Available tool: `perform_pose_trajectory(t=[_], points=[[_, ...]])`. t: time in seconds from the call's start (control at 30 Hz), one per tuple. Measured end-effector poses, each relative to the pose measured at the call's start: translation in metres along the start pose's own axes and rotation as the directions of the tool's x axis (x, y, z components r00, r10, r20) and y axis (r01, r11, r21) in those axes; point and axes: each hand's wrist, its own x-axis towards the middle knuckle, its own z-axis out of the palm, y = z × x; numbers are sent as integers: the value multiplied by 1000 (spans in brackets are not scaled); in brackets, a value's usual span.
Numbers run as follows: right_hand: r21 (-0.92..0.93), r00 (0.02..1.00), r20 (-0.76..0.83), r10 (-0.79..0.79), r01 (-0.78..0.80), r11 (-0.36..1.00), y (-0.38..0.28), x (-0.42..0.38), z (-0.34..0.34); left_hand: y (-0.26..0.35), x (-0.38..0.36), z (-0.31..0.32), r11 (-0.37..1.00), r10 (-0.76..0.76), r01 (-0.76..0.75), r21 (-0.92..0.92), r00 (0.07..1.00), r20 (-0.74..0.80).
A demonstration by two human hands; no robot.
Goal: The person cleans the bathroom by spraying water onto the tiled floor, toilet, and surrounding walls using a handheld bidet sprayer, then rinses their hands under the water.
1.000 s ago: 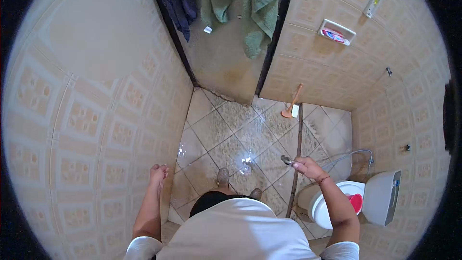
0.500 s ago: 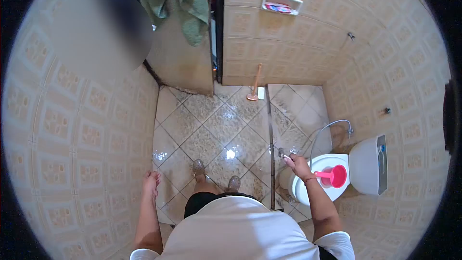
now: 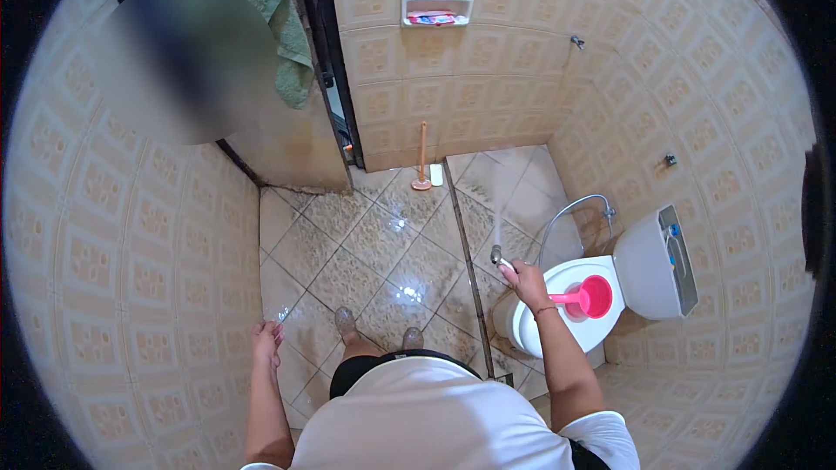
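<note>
My right hand [image 3: 522, 284] is closed around a handheld bidet sprayer [image 3: 497, 256], just left of the toilet. A pale jet of water [image 3: 497, 218] leaves its head toward the far floor tiles. The sprayer's hose [image 3: 557, 218] loops up to a fitting on the right wall. Below and right of that hand, a pink mug [image 3: 595, 297] with a handle rests on the toilet [image 3: 529, 331]. My left hand [image 3: 267, 344] hangs near the left wall, its fingers loosely bent and apart, with nothing seen in it.
A plunger [image 3: 422, 161] stands by the far wall beside a small white object [image 3: 436, 175]. A dark strip [image 3: 471, 261] divides the wet tiled floor [image 3: 348, 261]. Green towels [image 3: 294, 52] hang by the door at upper left. A wall niche [image 3: 437, 11] holds a colourful packet.
The view has turned, shifting the room leftward. My right hand has swung the sprayer to point farther forward, and a water jet now shows. My left hand stays by the wall.
</note>
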Motion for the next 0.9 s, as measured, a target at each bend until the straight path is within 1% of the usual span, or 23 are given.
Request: perform_pose_trajectory(t=[0.1,0.2,0.23,0.3,0.33,0.37,0.4,0.43,0.47,0.5,0.57,0.6,0.7,0.73,0.8,0.83,0.9], points=[[-29,999,-43,31,-32,999,7,5,-10,-4,-5,-2,997,0,-4,-82,999,-51],[82,995,-64,75,-70,994,8,8,-19,-9,-6,-8,998,-16,13,-56,998,-62],[83,996,-59,73,-68,994,7,5,-18,-10,-6,-12,999,-24,21,-46,997,-69],[126,983,178,-47,25,992,2,-6,-10,-12,-6,-16,999,-27,24,-43,997,-73],[153,947,300,-118,75,985,0,-8,-4,-14,-7,-18,999,-33,30,-39,997,-74],[155,936,323,-142,95,983,-2,-12,5,-17,-9,-22,999,-41,38,-38,996,-81],[237,859,473,-196,91,967,-4,-16,15,-22,-11,-26,998,-49,43,-56,992,-115],[313,754,604,-257,71,947,-11,-14,23,-25,-12,-27,997,-47,39,-71,992,-114],[318,729,625,-280,90,944,-18,-9,31,-27,-14,-31,996,-44,34,-86,993,-112],[318,657,692,-298,93,944,-29,-8,36,-26,-20,-33,994,-53,37,-103,987,-149],[311,496,807,-319,101,945,-49,-6,42,-26,-35,-37,998,-47,40,-51,987,-153],[318,467,819,-333,114,941,-58,-3,45,-30,-41,-42,997,-54,43,-64,981,-185],[409,510,794,-332,-44,911,-95,18,44,-44,-50,-55,991,-70,44,-125,976,-209],[411,491,801,-343,-34,911,-109,25,39,-48,-56,-61,990,-73,43,-136,971,-229],[619,580,677,-453,-116,777,-133,38,29,-56,-67,-69,986,-75,31,-162,959,-274],[619,564,682,-466,-104,779,-137,42,28,-59,-72,-72,984,-75,23,-176,952,-295],[672,575,646,-502,-117,731,-140,49,28,-65,-80,-76,979,-93,25,-203,938,-333]])
